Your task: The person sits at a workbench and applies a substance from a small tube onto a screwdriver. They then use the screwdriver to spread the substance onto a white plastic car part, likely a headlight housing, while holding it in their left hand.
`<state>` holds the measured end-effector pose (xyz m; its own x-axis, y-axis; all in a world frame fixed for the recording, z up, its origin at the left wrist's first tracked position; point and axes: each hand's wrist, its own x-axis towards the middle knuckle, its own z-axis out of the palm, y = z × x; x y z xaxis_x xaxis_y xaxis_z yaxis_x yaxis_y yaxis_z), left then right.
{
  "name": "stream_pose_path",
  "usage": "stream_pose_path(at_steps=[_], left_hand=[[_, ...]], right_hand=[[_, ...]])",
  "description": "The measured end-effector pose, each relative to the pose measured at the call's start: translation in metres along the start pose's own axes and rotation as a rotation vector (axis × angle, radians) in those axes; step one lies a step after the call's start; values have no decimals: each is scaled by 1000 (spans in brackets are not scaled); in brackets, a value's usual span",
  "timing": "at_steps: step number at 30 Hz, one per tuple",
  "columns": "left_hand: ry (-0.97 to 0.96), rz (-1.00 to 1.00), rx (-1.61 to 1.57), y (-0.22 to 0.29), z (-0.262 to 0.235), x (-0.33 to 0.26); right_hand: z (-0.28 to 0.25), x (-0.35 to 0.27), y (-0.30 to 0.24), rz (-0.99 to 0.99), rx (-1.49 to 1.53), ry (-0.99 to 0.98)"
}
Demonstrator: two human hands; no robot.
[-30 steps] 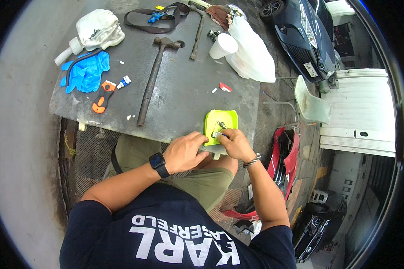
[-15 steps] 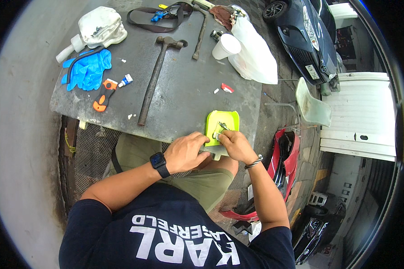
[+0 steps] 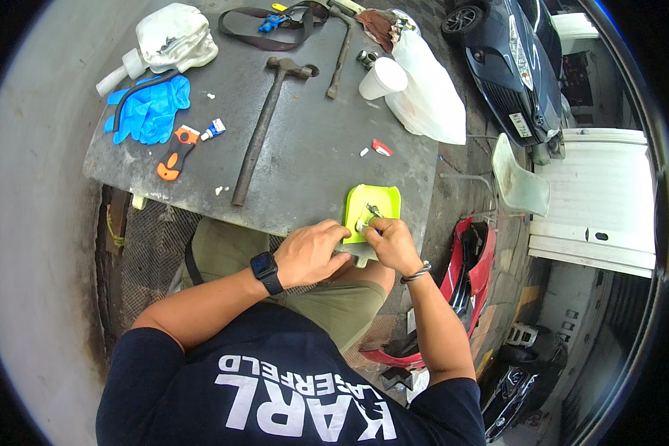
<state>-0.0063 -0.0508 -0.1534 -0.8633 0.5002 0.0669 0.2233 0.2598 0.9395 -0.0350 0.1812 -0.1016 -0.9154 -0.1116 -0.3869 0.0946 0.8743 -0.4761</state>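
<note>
A shallow yellow-green tray [image 3: 386, 195] lies at the table's near right edge, with a small metallic piece [image 3: 374, 210] and a dab of white paste [image 3: 360, 225] in it. My left hand [image 3: 311, 253], wearing a black watch on the wrist, grips the tray's near left side with bent fingers. Over the near right part of the tray, my right hand [image 3: 395, 247] is closed in a pinch. What it pinches is small and mostly hidden by the fingers; its tip meets the white paste.
On the dark table [image 3: 305, 163] lie a hammer [image 3: 259, 134], a pry bar [image 3: 340, 59], an orange-black scraper [image 3: 177, 154], a small tube [image 3: 213, 128], blue gloves [image 3: 152, 111] and a white plastic bottle [image 3: 175, 41]. A white cup [image 3: 383, 79] stands beside a plastic bag [image 3: 431, 89].
My right hand has shifted slightly near the tray, showing more of the white paste and metallic piece. My left hand stays at the tray's side. The whole view has moved a little.
</note>
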Motion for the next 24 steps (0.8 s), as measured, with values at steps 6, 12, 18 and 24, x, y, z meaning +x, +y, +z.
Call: stream_pose_path(at_steps=[6, 12, 18, 24], left_hand=[[6, 2, 5, -1, 1, 0], [11, 12, 10, -1, 2, 0], [-2, 16, 11, -1, 1, -1], [-2, 3, 16, 0, 1, -1]], right_hand=[[-8, -3, -4, -26, -84, -54], [-20, -6, -15, -6, -134, -114], [-17, -6, -4, -29, -134, -101], [-13, -5, -1, -7, -58, -46]])
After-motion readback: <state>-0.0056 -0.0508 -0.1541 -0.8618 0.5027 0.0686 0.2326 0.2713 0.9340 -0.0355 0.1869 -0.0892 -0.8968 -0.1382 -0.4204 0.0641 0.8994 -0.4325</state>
